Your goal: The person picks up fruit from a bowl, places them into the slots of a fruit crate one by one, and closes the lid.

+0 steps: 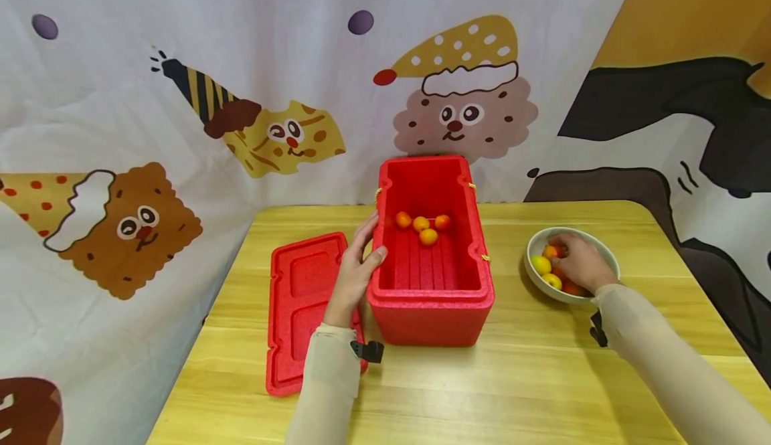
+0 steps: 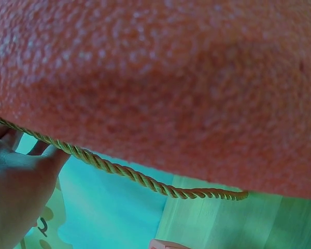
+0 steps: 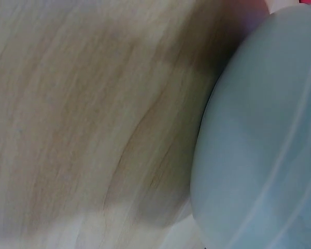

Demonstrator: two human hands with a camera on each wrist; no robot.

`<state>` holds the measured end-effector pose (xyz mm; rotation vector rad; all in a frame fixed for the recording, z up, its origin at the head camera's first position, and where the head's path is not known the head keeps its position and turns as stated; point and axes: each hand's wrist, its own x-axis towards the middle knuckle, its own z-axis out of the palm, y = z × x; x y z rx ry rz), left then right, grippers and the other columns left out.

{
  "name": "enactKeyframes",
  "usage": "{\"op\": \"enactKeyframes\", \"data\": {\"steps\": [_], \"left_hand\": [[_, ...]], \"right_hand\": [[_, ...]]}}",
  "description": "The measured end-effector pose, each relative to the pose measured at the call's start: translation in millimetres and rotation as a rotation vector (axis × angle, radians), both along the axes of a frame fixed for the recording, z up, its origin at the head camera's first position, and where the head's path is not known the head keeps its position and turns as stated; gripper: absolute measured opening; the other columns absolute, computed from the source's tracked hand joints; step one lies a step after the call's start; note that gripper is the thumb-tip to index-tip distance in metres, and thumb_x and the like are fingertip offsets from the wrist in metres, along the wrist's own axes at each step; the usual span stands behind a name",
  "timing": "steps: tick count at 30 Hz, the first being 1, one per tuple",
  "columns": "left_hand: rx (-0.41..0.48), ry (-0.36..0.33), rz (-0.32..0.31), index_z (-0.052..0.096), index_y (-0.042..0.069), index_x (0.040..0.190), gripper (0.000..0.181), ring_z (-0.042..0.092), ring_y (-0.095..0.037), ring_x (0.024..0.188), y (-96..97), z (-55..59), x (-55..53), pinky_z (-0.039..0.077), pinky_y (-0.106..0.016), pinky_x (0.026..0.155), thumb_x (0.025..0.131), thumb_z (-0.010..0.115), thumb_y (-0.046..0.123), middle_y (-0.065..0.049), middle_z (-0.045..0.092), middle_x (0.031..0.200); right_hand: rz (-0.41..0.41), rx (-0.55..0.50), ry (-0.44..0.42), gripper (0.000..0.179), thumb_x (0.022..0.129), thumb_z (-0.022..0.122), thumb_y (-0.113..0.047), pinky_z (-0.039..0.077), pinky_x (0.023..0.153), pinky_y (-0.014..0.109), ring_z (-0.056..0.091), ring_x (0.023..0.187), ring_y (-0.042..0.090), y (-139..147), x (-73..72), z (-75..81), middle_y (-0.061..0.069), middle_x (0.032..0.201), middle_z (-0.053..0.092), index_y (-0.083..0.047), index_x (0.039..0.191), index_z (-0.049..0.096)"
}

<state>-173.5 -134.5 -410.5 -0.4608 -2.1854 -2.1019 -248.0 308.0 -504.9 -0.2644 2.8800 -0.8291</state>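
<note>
A deep red foam box stands lidless on the table, with several small orange fruits on its ribbed floor. My left hand grips the box's left rim, thumb over the top and fingers along the outer side. Beside those fingers, a twisted gold cord runs along the box wall in the left wrist view. At the right, my right hand reaches into a pale bowl, thumb and fingers around an orange fruit. Yellow fruits lie beside it; the hand hides part of the bowl's contents.
The red lid lies flat left of the box, partly under my left forearm. All stand on a wooden table. A printed cloth with cartoon figures hangs right behind the table's back edge.
</note>
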Motion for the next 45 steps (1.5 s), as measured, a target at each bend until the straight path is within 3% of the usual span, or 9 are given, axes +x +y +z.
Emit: {"op": "enactKeyframes", "data": {"steps": [19,23,28,33,45], "left_hand": [[0.004,0.006,-0.001,0.036,-0.001,0.150,0.057,0.033,-0.024,0.137,1.0,-3.7,-0.5,0.042,-0.043,0.103,0.096,0.053,-0.003,-0.013,0.031,0.156],[0.004,0.014,0.002,0.036,-0.002,0.150,0.056,0.033,-0.025,0.137,1.5,-3.6,-0.1,0.040,-0.045,0.105,0.096,0.053,-0.004,-0.014,0.031,0.155],[0.010,0.009,0.003,0.036,-0.001,0.150,0.057,0.033,-0.024,0.137,0.4,-3.2,-0.2,0.040,-0.043,0.105,0.096,0.055,0.002,-0.014,0.031,0.156],[0.016,0.014,0.005,0.036,-0.002,0.150,0.057,0.033,-0.024,0.137,-0.4,-3.8,-1.9,0.041,-0.043,0.105,0.096,0.055,0.002,-0.015,0.030,0.156],[0.005,0.025,0.005,0.036,-0.003,0.149,0.056,0.032,-0.026,0.139,0.1,-3.3,-0.8,0.037,-0.044,0.107,0.096,0.055,0.002,-0.015,0.030,0.156]], "right_hand": [[0.003,0.002,0.011,0.044,0.090,0.064,-0.013,0.039,0.094,0.062,0.052,0.108,0.045,5,1.5,-5.2,0.032,0.123,0.051,0.007,0.128,0.054],[-0.009,0.020,0.017,0.045,0.091,0.063,-0.013,0.039,0.094,0.064,0.050,0.106,0.046,3,5.1,0.1,0.031,0.123,0.047,0.005,0.130,0.052],[-0.038,0.053,0.107,0.043,0.090,0.065,-0.014,0.040,0.090,0.067,0.050,0.102,0.048,-3,6.3,13.2,0.029,0.119,0.046,0.004,0.127,0.053],[-0.053,-0.012,0.169,0.039,0.091,0.065,-0.010,0.042,0.087,0.066,0.051,0.100,0.047,-9,4.5,25.5,0.028,0.121,0.045,0.005,0.126,0.054],[-0.091,-0.152,0.205,0.041,0.092,0.066,-0.008,0.043,0.092,0.063,0.052,0.109,0.051,-18,5.4,52.1,0.025,0.122,0.044,0.004,0.129,0.053]]}}
